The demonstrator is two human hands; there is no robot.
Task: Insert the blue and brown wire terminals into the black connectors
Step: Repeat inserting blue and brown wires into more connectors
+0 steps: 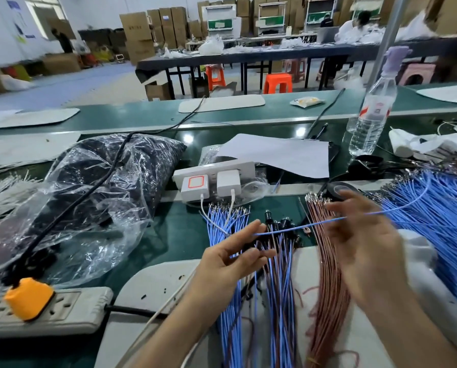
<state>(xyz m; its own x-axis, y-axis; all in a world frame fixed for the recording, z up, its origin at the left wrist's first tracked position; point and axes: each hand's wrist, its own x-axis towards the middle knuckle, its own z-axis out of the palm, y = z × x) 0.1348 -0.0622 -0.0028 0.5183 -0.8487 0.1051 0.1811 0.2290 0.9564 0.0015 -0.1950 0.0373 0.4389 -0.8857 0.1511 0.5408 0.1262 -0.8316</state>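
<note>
left hand (232, 261) | stretching straight fingers wide, fingertip touching single blue wire (301, 226); right hand (365, 243) | blurring; wire crossing its fingers, grip impossible to tell; black connectors (283, 223) | lying beneath

Bright, even white light fills the hall, and the window (40, 14) at 11 o'clock is blown out. Two white glare spots sit on the glossy bench (174, 229) towards 12 o'clock, and the clear plastic bag (89, 208) at 9 o'clock glints with highlights. Shadows are soft and faint. Motion blur smears the right grip (365, 235) at 3 o'clock, while the blue wire (301, 227) it pinches looks sharper. Wide-angle distortion tilts the bottle (368, 115) and the pole (392, 22) at 1 o'clock. The far hall is soft.
</note>
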